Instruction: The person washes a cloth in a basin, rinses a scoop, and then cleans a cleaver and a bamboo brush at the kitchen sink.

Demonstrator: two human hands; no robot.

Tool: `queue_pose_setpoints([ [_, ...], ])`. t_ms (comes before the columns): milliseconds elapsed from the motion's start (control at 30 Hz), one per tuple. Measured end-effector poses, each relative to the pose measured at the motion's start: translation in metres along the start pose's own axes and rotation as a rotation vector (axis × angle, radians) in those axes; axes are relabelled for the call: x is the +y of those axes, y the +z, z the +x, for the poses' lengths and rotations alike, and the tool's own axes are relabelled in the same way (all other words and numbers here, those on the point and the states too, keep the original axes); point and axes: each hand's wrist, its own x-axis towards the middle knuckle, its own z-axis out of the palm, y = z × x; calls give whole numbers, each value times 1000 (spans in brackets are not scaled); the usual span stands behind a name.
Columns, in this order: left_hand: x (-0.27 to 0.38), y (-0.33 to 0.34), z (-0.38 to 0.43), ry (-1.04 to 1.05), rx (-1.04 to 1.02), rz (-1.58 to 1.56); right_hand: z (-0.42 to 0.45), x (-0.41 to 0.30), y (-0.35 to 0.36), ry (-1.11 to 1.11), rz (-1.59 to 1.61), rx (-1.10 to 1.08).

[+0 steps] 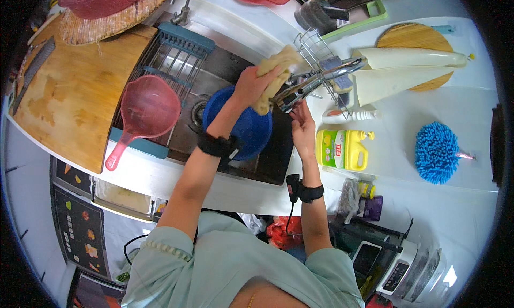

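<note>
My left hand (pixel 249 87) grips a beige cloth (pixel 277 69) against the chrome faucet (pixel 299 93) over the sink. My right hand (pixel 302 123) is at the faucet's lower end, its fingertips touching or just beside it; whether they grip it is unclear. A blue plastic basin (pixel 251 131) sits in the dark sink (pixel 277 151) below my left forearm. Just behind the faucet is a wire caddy (pixel 315 47) with sponges (pixel 339 77) in it.
Left of the basin, a pink ladle (pixel 150 105) lies on a drying rack (pixel 176 63), beside a wooden cutting board (pixel 76 95). A yellow detergent jug (pixel 341 149) stands right of my right hand. Farther right hangs a blue microfiber duster (pixel 437 152).
</note>
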Motion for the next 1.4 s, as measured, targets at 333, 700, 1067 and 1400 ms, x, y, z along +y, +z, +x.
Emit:
queue_pose_setpoints([
  [333,-32,34,6,-235,-189,-197,6,-2,-3,30,-93,-3],
  [700,5,-4,1,-63,-88,-105,2,9,-7,-49,-29,-38],
  [1067,-33,42,-25,-46,22,140,2,7,-6,-59,-156,-20],
  [1400,7,38,-43,-106,326,-184,4,16,-9,-171,-64,-33],
])
